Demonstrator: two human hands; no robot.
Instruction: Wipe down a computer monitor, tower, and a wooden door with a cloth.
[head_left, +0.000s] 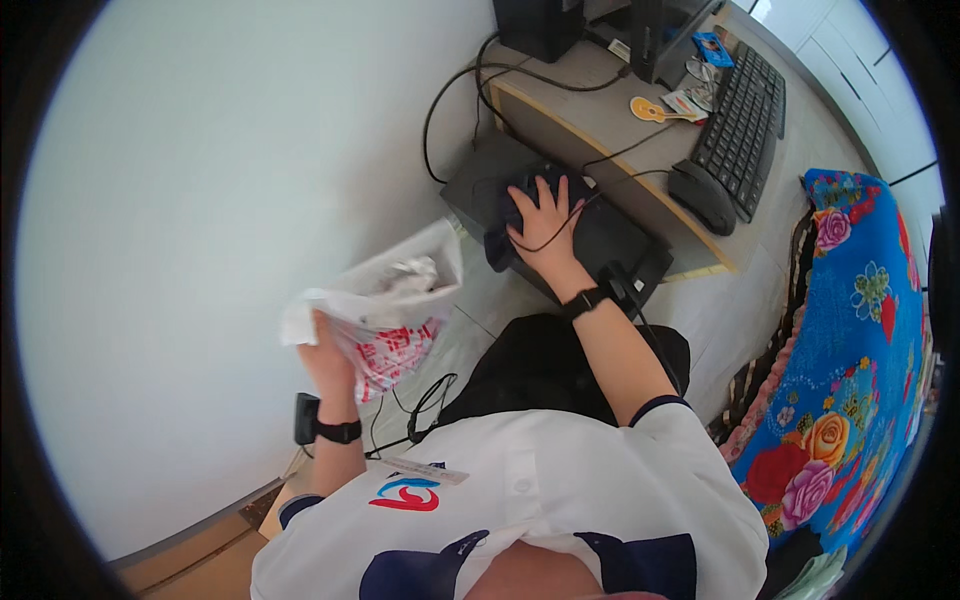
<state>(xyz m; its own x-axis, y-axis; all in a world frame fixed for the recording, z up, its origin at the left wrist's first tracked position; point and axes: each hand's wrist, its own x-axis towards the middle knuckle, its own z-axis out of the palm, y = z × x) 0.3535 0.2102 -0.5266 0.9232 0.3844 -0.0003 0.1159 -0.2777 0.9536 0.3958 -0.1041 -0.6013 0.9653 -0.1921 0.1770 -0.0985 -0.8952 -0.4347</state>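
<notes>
My left hand (330, 364) grips the rim of a white plastic bag (397, 352) printed in red. The bag's mouth gapes toward the desk, and crumpled whitish material (412, 277) shows inside. My right hand (546, 229) lies spread on a dark cloth (499, 244), pressed against the top of a black computer tower (619, 244). A thin black cable (559, 234) crosses over that hand. Whether its fingers grip the cloth or only rest on it, I cannot tell.
Beside the tower stands a desk (585, 112) with a black keyboard (742, 127), a mouse (701, 196), a monitor (664, 41), a speaker (540, 26) and a guitar-shaped piece (656, 110). Black cables (431, 405) trail on the floor. A floral blue cover (840, 360) is at right; a white wall (210, 225), left.
</notes>
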